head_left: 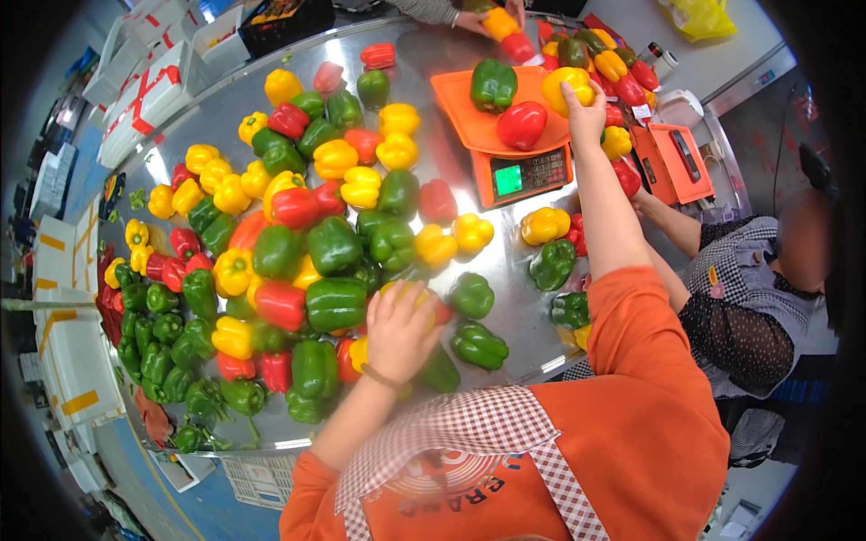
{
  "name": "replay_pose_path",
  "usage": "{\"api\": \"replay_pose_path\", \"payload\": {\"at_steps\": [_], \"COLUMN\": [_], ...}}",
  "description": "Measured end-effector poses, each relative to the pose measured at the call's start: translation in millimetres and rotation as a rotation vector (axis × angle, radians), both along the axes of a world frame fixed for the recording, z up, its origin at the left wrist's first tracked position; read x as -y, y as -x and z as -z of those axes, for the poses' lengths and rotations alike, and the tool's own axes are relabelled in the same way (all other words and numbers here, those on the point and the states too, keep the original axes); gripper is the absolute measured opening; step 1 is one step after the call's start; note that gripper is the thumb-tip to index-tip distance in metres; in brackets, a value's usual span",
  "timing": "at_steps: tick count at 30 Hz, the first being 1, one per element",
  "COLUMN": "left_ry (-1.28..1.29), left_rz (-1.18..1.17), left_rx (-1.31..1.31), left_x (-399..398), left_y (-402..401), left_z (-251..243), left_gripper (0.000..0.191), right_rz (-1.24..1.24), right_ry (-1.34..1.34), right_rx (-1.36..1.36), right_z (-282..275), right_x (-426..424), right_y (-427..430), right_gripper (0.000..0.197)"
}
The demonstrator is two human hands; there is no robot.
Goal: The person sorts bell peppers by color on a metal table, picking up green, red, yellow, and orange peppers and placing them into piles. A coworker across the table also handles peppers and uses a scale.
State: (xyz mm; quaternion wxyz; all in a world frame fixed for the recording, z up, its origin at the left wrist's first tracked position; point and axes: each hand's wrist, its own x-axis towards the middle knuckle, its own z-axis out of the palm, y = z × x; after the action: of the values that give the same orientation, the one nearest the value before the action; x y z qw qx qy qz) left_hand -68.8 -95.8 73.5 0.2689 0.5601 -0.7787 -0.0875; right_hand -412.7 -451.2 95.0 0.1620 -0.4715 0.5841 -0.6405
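My right hand [587, 111] grips a yellow bell pepper [567, 91] at the right edge of an orange scale tray [450, 101]. On that tray lie a green bell pepper [493, 85] and a red one [521, 126]. Below the tray the scale's green display [508, 179] is lit. My left hand [400, 331] rests over a yellow bell pepper [427, 294] in the loose pile of red, yellow and green peppers; its fingers cover most of that pepper, and whether they grip it is unclear. Beside this hand are a large green pepper [336, 304] and a partly hidden one [440, 368].
Peppers cover much of the steel table [426, 51]. Small groups stand right of the scale, near a green pepper [553, 264]. A co-worker [744, 297] sits at right beside a second orange scale [676, 162]. Another person's hands [477, 22] hold peppers at the far edge. Foam boxes [145, 101] stand left.
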Motion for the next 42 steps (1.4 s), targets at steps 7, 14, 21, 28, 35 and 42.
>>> {"api": "replay_pose_path", "payload": {"at_steps": [7, 14, 21, 28, 35, 42], "left_ry": [0.013, 0.038, 0.008, 0.009, 0.105, 0.160], "left_rz": [-0.018, -0.020, -0.062, -0.029, -0.086, -0.304], "left_rx": [0.015, 0.010, 0.010, -0.020, -0.076, -0.249], "left_x": [-0.4, 1.2, 1.0, 5.6, -39.2, -61.5], "left_y": [2.0, 2.2, 3.7, -8.4, -46.0, -90.0], "left_z": [2.3, 3.6, 2.5, -6.5, -45.7, -39.1], "left_gripper": [0.050, 0.050, 0.052, 0.070, 0.067, 0.074], "right_rz": [-0.195, -0.236, -0.266, -0.630, -0.769, -0.856], "right_ry": [-0.229, 0.132, -0.247, -0.557, -0.634, -0.510], "right_rx": [-0.113, 0.204, 0.212, -0.037, -0.075, -0.277], "right_z": [20.8, -28.9, 11.8, 65.9, 62.0, 48.3], "right_x": [25.9, -69.8, -187.2, -253.9, -286.0, -300.5], "right_y": [5.5, 0.6, -12.4, -69.9, -113.8, -161.1], "right_gripper": [0.060, 0.049, 0.046, 0.031, 0.041, 0.042]}}
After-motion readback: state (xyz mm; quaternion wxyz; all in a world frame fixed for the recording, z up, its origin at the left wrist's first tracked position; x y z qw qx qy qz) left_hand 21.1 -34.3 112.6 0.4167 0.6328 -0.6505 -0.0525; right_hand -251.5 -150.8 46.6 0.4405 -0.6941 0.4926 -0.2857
